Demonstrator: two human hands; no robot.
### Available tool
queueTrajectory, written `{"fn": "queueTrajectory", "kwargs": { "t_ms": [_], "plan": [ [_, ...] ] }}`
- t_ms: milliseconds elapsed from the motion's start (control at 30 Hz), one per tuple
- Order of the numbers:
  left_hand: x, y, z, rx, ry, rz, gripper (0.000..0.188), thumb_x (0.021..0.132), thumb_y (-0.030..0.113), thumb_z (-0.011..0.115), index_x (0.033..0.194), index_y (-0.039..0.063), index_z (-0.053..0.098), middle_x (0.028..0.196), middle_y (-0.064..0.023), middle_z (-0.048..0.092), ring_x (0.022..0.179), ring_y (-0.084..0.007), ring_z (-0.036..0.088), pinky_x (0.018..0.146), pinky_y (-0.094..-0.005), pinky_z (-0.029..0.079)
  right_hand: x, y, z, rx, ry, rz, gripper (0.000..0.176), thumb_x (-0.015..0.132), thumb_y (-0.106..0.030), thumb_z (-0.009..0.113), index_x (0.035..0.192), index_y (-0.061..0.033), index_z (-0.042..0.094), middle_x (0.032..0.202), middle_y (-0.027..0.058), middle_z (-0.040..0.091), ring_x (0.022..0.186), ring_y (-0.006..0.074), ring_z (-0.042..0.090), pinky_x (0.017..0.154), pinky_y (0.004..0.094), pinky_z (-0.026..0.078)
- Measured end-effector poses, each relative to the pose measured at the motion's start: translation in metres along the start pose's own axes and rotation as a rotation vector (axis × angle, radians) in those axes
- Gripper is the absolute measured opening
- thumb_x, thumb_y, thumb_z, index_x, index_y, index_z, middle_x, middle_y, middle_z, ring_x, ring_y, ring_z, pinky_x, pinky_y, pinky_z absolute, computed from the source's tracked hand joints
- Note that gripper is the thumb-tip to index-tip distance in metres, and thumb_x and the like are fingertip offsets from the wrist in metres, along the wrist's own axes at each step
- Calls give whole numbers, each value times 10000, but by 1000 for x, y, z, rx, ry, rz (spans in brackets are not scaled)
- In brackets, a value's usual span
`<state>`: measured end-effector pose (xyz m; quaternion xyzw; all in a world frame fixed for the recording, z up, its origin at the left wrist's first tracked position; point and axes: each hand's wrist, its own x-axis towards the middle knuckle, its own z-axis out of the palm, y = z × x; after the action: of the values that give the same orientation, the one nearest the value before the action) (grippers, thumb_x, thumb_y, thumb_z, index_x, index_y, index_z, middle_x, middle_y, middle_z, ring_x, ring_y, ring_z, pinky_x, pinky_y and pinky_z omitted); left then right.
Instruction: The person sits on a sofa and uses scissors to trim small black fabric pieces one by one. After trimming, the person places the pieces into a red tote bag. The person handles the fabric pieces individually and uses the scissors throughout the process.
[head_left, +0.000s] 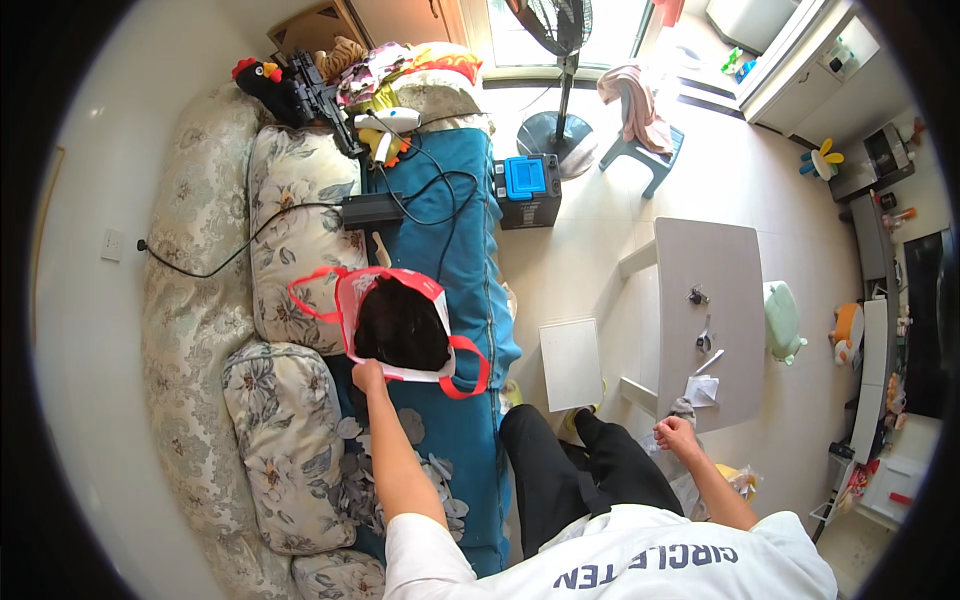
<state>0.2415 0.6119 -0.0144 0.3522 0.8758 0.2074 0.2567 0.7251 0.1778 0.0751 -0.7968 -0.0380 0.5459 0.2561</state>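
Note:
On the blue sofa cover stands a red-and-white shopping bag (411, 373) with red strap handles, its mouth open towards me. Dark, soft-looking material (401, 330) fills its inside. My left hand (367, 376) grips the bag's near-left rim, its fingertips hidden. Several flat grey pieces (442, 487) are heaped on the sofa near my left forearm. My right hand (677, 438) is curled near the low table's corner, right by a grey cloth item (682, 411); whether it holds anything cannot be seen.
Past the bag, a black power adapter (373, 211) with trailing cables lies on the sofa (465, 180). A white stool (570, 364) stands between sofa and grey table (709, 300). Farther off are a black box with a blue lid (527, 202), a floor fan (559, 135) and a blue-grey stool (660, 169).

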Motion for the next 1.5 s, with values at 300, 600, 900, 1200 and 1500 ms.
{"fn": "queueTrajectory", "kwargs": {
  "t_ms": [300, 600, 900, 1200, 1500],
  "plan": [
    [25, 9, -10, -66, -168, 62, 341, 768, 178, 485, 678, -127, 608, 610, -235, 620, 488, -328, 626, 451, -395, 528, 63, -118, 93, -365, -129, -91, 264, 826, -269, 600, 787, -12, 646, 647, 60, 628, 548, 140, 590, 519, 276, 462],
    [22, -16, -16, -58, -180, 231, 344, 825, 211, 540, 693, -100, 604, 661, -277, 594, 640, -418, 603, 614, -470, 458, 134, -348, 385, -662, -82, -595, 850, 675, -657, 656, 1104, 67, 527, 1082, 258, 599, 1064, 396, 560, 879, 450, 453],
    [-12, 80, -96, -226, -274, 273, 214, 859, 133, 489, 820, -55, 585, 710, -144, 608, 619, -250, 551, 620, -372, 438, 148, -353, 375, -588, 127, -754, 157, 693, -89, 530, 779, 11, 616, 802, 246, 626, 817, 406, 609, 749, 457, 491],
    [-109, 213, -47, -176, -657, 614, 134, 798, 58, 480, 794, -36, 575, 648, -143, 558, 598, -221, 546, 595, -341, 440, 96, -326, 176, -453, 467, -566, 327, 863, -383, 592, 825, -72, 687, 754, 207, 626, 725, 388, 604, 647, 444, 466],
    [-239, 359, 82, 30, -968, 826, 144, 777, 71, 499, 749, -26, 603, 621, -154, 585, 580, -253, 581, 580, -349, 445, 129, -328, -24, 108, 512, -407, 582, 702, -583, 701, 809, -12, 665, 649, 148, 607, 634, 295, 599, 634, 376, 462]
  ]
}}
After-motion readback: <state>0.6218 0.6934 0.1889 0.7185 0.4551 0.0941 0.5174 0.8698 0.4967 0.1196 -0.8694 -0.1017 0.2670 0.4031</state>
